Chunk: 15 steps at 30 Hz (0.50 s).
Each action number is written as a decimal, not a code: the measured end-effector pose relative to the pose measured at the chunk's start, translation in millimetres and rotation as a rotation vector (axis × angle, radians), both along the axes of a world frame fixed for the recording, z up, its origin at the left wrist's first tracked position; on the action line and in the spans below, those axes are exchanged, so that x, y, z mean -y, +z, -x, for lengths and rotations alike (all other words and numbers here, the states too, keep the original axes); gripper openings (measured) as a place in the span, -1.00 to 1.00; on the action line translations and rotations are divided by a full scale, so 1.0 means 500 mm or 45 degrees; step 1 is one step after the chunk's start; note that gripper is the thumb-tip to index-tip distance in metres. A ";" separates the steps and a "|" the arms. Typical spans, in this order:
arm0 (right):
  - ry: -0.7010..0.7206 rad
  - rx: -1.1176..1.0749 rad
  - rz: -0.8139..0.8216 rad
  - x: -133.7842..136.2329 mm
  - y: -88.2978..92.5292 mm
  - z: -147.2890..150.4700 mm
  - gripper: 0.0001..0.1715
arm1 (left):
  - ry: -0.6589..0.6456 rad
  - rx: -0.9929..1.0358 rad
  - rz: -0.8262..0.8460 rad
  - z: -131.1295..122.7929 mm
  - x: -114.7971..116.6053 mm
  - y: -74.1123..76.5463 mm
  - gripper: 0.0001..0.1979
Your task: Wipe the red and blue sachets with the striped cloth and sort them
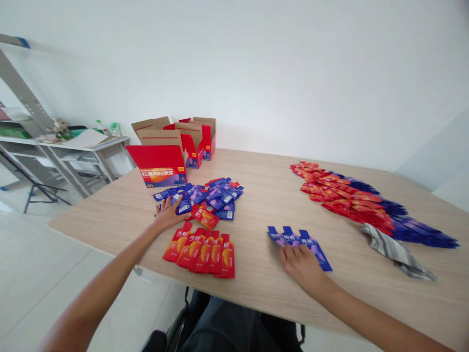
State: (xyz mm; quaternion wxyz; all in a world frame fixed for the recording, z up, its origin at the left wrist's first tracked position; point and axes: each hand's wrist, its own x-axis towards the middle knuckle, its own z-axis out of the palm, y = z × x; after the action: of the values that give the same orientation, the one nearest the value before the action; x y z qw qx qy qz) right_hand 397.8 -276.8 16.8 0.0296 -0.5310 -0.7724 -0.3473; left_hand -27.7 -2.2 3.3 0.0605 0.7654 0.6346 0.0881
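My left hand (168, 214) reaches over the left side of a loose pile of blue pouches (220, 193), its fingers stretched and apart, touching those below. A red pouch (205, 215) lies at the pile's near edge. My right hand (302, 264) is at a short row of blue pouches (309, 242), fingers curled onto their lower part; the fingertips are partly hidden. These pouches overlap side by side, spouts pointing away from me. Between my arms, several red pouches (205, 252) are fanned in an overlapping row near the table's front edge.
Open red cartons (163, 166) stand at the table's back left. Long overlapping rows of red pouches (340, 193) and blue pouches (421, 230) spread along the right. A striped cloth (395, 252) lies in front of them. White desks (84, 146) stand beyond, at left.
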 end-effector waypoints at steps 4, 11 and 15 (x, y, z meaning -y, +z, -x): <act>0.078 0.120 0.054 0.029 -0.030 0.021 -0.72 | -0.047 0.002 0.006 -0.014 -0.021 -0.003 0.03; -0.038 -0.050 0.193 0.033 -0.019 0.051 -0.76 | -0.133 0.071 0.087 -0.079 -0.054 0.000 0.08; 0.040 -0.172 0.173 0.027 0.000 0.061 -0.69 | -0.188 0.072 0.137 -0.135 -0.060 0.009 0.10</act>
State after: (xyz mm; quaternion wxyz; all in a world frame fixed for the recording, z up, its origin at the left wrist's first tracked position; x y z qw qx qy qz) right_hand 367.2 -290.3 16.8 0.0510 -0.5417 -0.7986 -0.2571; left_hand 39.8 27.8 7.9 0.1256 0.8030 0.5783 0.0709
